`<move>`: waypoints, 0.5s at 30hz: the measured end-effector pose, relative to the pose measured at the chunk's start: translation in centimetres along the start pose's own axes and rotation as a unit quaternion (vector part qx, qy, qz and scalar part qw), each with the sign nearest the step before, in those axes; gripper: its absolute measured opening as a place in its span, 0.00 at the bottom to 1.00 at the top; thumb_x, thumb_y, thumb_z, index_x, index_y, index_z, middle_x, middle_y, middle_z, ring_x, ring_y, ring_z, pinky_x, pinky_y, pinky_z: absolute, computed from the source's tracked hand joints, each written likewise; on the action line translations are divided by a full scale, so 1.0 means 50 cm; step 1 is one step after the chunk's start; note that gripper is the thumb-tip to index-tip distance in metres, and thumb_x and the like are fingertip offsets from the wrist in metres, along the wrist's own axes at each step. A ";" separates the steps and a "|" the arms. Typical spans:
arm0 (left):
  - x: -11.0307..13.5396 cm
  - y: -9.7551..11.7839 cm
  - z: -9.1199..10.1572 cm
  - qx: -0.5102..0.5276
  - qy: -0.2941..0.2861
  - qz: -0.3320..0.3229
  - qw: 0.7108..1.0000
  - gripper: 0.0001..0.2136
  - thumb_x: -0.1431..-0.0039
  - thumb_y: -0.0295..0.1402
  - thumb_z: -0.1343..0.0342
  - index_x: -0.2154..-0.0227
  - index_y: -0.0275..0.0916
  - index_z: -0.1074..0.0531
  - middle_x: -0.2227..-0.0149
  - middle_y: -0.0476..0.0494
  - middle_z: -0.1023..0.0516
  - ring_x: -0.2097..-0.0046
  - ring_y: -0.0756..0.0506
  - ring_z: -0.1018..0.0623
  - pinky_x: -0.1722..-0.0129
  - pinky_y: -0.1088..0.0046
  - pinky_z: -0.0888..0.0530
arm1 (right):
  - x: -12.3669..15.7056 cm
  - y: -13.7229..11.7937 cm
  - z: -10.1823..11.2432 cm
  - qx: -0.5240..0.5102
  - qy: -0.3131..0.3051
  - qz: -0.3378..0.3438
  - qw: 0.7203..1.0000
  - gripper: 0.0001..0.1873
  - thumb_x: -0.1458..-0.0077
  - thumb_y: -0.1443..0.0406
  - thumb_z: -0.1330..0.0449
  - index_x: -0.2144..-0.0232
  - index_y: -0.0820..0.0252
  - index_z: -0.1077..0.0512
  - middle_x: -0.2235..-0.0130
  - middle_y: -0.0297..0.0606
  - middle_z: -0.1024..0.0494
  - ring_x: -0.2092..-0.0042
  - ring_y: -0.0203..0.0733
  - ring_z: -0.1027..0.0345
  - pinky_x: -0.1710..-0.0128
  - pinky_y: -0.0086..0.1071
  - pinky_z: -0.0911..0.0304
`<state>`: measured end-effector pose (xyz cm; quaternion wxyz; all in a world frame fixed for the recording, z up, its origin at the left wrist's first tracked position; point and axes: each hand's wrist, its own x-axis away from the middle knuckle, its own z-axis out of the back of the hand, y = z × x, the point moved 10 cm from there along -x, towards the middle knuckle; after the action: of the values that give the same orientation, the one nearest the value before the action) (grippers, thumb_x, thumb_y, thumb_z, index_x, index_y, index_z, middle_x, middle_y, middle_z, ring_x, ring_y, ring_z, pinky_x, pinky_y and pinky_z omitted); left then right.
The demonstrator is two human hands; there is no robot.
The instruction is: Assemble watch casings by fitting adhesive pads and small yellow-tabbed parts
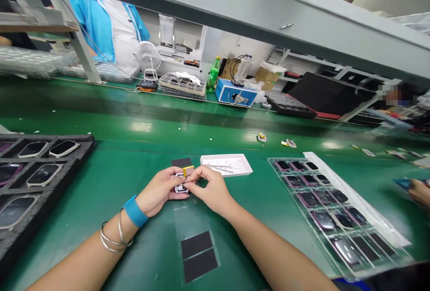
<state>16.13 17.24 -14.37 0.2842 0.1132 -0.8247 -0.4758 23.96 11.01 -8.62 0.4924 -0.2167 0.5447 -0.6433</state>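
Observation:
A small open smartwatch case with its inner parts showing sits in my left hand, whose fingers wrap around its sides. A yellow-edged flat part, maybe a battery, stands up at the case's far edge. My right hand has thumb and forefinger pinched together at the right side of the case; whatever they pinch is too small to make out. Below both hands lies a clear film strip with black rectangular sheets. Just beyond my right hand is a white shallow tray holding tweezers and tiny bits.
A black foam tray with watch cases stands at left, a clear plastic tray of watch screens at right. Several small watch parts lie on the green belt beyond. A metal beam crosses overhead. Other people are across and at far right.

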 end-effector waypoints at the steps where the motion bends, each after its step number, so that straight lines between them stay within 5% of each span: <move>1: 0.000 0.000 0.000 -0.003 0.000 0.000 1.000 0.09 0.54 0.30 0.37 0.70 0.35 0.30 0.72 0.45 0.25 0.72 0.50 0.25 0.71 0.72 0.22 | 0.000 -0.002 -0.001 0.010 -0.001 0.004 1.000 0.05 0.55 0.69 0.37 0.75 0.59 0.32 0.72 0.32 0.25 0.69 0.36 0.30 0.67 0.30 0.35; 8: 0.000 -0.003 0.002 -0.013 -0.001 -0.001 1.000 0.07 0.51 0.29 0.39 0.70 0.35 0.31 0.71 0.44 0.25 0.71 0.51 0.26 0.69 0.72 0.22 | 0.005 -0.026 -0.001 0.135 0.016 0.063 0.989 0.05 0.54 0.70 0.38 0.76 0.57 0.31 0.73 0.31 0.25 0.64 0.39 0.32 0.60 0.34 0.38; 15: -0.002 0.008 0.008 0.009 -0.001 -0.024 1.000 0.09 0.53 0.30 0.38 0.69 0.36 0.32 0.71 0.45 0.25 0.71 0.50 0.25 0.70 0.72 0.23 | 0.023 -0.064 0.017 0.114 0.091 0.158 0.977 0.06 0.50 0.71 0.41 0.75 0.56 0.32 0.71 0.31 0.23 0.65 0.38 0.30 0.51 0.41 0.41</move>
<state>16.05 17.77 -14.23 0.2705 0.1353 -0.8264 -0.4749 22.90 9.36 -5.71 0.5581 -0.0110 0.5377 -0.6319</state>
